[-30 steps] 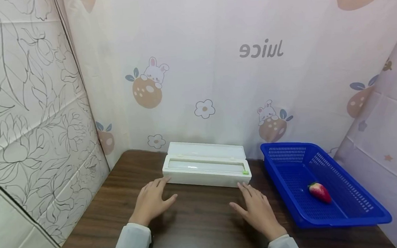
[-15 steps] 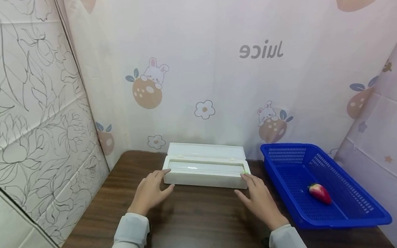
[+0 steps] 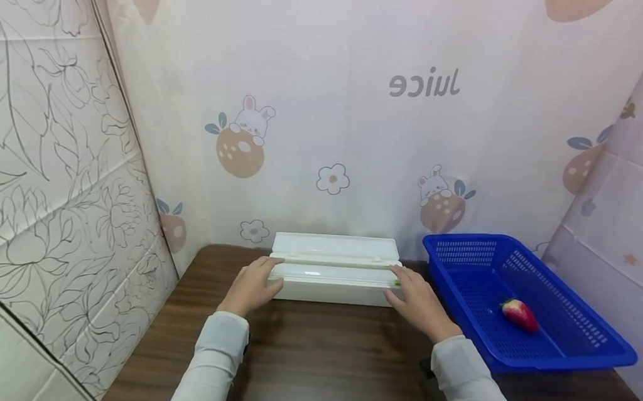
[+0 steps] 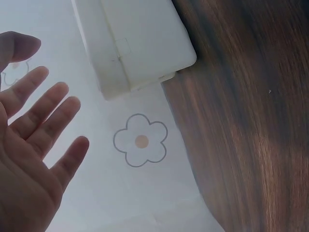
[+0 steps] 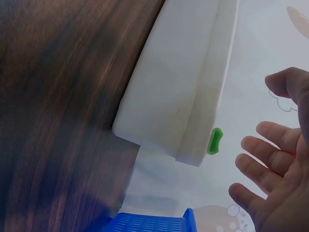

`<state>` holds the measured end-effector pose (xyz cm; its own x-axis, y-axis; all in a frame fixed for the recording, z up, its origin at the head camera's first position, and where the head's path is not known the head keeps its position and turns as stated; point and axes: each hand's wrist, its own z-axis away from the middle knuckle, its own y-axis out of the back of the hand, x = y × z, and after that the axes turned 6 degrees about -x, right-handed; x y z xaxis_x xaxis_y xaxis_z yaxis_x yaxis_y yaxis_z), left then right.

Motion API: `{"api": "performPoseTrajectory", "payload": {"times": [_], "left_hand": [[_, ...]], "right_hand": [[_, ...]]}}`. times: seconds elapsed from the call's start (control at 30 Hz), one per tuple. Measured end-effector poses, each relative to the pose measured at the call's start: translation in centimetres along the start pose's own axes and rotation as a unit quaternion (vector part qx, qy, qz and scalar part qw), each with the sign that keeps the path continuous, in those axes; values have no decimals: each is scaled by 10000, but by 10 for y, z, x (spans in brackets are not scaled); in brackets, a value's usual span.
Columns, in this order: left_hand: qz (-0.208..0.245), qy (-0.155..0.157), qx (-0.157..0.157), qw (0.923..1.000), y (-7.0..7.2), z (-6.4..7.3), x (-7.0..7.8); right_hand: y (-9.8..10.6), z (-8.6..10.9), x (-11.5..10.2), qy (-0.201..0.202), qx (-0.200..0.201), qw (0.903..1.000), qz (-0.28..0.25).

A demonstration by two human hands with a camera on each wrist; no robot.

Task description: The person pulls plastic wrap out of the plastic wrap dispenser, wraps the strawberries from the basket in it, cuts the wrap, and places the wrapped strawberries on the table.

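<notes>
A long white box [image 3: 334,289], which looks like a cling film dispenser, lies at the back of the table with its lid [image 3: 333,245] tipped back. A green slider [image 5: 216,141] sits on its right end. My left hand [image 3: 251,286] is over the left end of the box, fingers reaching forward. Over the right end is my right hand [image 3: 420,303], partly covering the green slider in the head view. Both wrist views show straight, spread fingers [image 4: 53,116] holding nothing, with a gap between each hand and the box.
To the right stands a blue plastic basket [image 3: 589,359] with a strawberry [image 3: 519,315] inside. The brown wooden table [image 3: 323,364] meets a printed curtain [image 3: 350,129] behind the box, and another patterned sheet [image 3: 59,183] hangs on the left.
Both hands have moved forward and up, from the front corners of the box to over its two ends. The strawberry and basket have stayed in place.
</notes>
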<state>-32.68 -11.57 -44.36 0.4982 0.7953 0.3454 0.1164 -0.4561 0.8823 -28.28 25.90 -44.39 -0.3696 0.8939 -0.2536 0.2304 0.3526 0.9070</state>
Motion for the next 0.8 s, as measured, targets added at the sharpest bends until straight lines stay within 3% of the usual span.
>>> {"api": "performPoseTrajectory", "payload": {"times": [0.27, 0.47, 0.8], "left_hand": [[184, 130, -613, 9979, 1, -11, 1], [-137, 32, -1007, 9948, -3, -22, 1], [-661, -216, -1332, 9886, -6, -26, 2]], "right_hand": [[-2, -13, 5, -41, -465, 9987, -186], [-6, -23, 10, 397, -715, 9967, -4], [-5, -26, 15, 518, -1097, 9926, 74]]}}
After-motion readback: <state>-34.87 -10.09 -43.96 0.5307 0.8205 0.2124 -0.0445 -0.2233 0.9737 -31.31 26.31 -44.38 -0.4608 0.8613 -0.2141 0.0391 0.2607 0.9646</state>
